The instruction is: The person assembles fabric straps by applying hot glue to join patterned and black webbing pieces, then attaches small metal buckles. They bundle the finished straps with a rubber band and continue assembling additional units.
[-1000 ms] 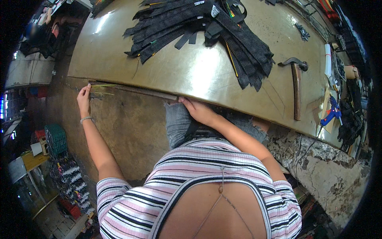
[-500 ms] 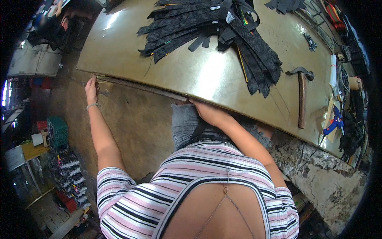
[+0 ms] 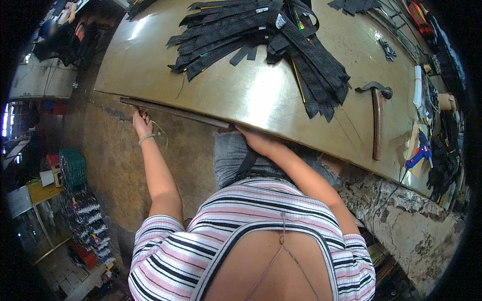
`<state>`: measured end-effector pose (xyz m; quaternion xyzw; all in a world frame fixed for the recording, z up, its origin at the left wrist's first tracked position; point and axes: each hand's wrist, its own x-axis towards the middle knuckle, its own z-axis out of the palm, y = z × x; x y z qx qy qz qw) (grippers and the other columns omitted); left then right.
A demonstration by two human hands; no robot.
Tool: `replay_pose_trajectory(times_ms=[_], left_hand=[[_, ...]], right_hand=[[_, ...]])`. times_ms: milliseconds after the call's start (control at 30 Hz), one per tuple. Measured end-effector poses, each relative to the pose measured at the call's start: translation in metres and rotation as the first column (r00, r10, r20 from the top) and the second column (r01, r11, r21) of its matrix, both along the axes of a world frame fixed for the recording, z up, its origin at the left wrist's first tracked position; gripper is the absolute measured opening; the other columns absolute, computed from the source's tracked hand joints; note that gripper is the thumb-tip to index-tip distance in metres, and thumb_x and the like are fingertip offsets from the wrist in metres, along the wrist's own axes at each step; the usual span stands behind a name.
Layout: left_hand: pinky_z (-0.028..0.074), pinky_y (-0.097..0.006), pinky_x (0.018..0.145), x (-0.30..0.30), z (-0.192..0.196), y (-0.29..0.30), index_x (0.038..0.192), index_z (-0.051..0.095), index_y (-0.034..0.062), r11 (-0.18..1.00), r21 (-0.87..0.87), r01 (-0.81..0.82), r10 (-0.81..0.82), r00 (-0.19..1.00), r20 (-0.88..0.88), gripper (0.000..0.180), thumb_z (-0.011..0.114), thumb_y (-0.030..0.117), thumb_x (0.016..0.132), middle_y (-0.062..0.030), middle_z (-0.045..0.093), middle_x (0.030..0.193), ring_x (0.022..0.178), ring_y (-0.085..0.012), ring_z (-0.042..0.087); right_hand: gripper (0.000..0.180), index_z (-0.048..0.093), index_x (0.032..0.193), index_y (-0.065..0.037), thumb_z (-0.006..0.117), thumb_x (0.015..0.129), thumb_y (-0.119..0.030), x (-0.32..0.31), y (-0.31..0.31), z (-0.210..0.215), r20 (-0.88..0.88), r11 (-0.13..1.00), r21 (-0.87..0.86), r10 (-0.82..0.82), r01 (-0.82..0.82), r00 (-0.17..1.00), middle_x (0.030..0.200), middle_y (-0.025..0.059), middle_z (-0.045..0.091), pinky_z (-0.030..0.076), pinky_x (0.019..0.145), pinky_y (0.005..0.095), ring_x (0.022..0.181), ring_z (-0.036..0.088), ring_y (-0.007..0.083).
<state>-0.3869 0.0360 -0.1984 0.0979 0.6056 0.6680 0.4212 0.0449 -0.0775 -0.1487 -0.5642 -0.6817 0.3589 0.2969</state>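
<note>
- Fingers of the left hand (image 3: 141, 119) are curled shut around the left end of a long dark strip (image 3: 175, 112) that runs along the near edge of the table, left of centre in the frame; a pale bracelet (image 3: 145, 139) sits on that wrist.
- Right hand (image 3: 255, 140), near the middle of the frame, lies at the table's edge just where the strip's right end stops; its fingertips are hidden under the edge, so I cannot tell how far they are open or whether they grip anything.
- Between the two hands the dark strip lies flat against the underside of the rim of the brown worktable (image 3: 251, 95).
- On the tabletop, upper centre, a heap of black webbing straps (image 3: 261, 35) spreads out, well apart from both hands.
- To the right a hammer (image 3: 376, 115) with a wooden handle lies on the table, head pointing to the top of the frame.
- Further right, by the table's far right end, is a blue glue gun (image 3: 419, 153).
- At lower left, on the floor, stands a green plastic crate (image 3: 73, 168).
</note>
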Motion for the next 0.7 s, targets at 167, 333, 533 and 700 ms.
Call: replay_pose_trajectory(times_ms=[167, 333, 533, 700], left_hand=[[0.035, -0.025, 0.05, 0.001, 0.01, -0.016, 0.118, 0.059, 0.0037, 0.998, -0.056, 0.029, -0.052, 0.89, -0.454, 0.043, 0.065, 0.04, 0.096, 0.0023, 0.053, 0.086, 0.059, -0.0081, 0.04], [0.047, -0.03, 0.075, 0.049, 0.141, -0.075, 0.093, 0.069, 0.0013, 0.919, -0.392, -0.051, -0.333, 0.432, -0.838, 0.04, 0.059, 0.04, 0.099, -0.0045, 0.067, 0.088, 0.081, -0.014, 0.058], [0.04, -0.027, 0.062, 0.233, 0.254, -0.11, 0.083, 0.059, 0.0032, 0.227, -0.266, 0.937, -0.797, 0.022, -0.603, 0.017, 0.07, 0.015, 0.088, -0.003, 0.054, 0.078, 0.07, -0.0126, 0.05], [0.041, -0.024, 0.06, 0.295, 0.277, -0.082, 0.105, 0.065, 0.0047, 0.049, -0.101, 0.994, -0.89, -0.003, -0.456, 0.019, 0.065, 0.019, 0.093, -0.0034, 0.056, 0.085, 0.068, -0.009, 0.048]], right_hand=[[0.05, 0.055, 0.133, -0.005, 0.054, 0.098, -0.04, 0.009, -0.001, 0.002, 0.271, 0.973, 0.0, 0.222, -0.231, 0.937, 0.13, 0.0256, 0.057, 0.043, 0.102, 0.0439, 0.117, 0.055, 0.0412], [0.047, 0.057, 0.123, 0.002, 0.053, 0.099, -0.039, 0.035, -0.014, 0.083, 0.086, 0.836, -0.3, 0.503, -0.459, 0.86, 0.101, 0.0265, 0.067, 0.051, 0.084, 0.0485, 0.093, 0.064, 0.0439], [0.07, 0.043, 0.144, -0.001, 0.076, 0.087, -0.026, 0.006, -0.013, 0.162, -0.543, 0.929, 0.345, 0.313, -0.133, 0.779, 0.128, 0.02, 0.056, 0.047, 0.1, 0.0374, 0.113, 0.061, 0.0319], [0.035, 0.058, 0.124, 0.0, 0.064, 0.097, -0.022, 0.058, -0.015, 0.168, -0.767, 0.794, -0.395, -0.008, -0.462, 0.641, 0.099, 0.0072, 0.064, 0.046, 0.082, 0.0263, 0.091, 0.058, 0.0113]])
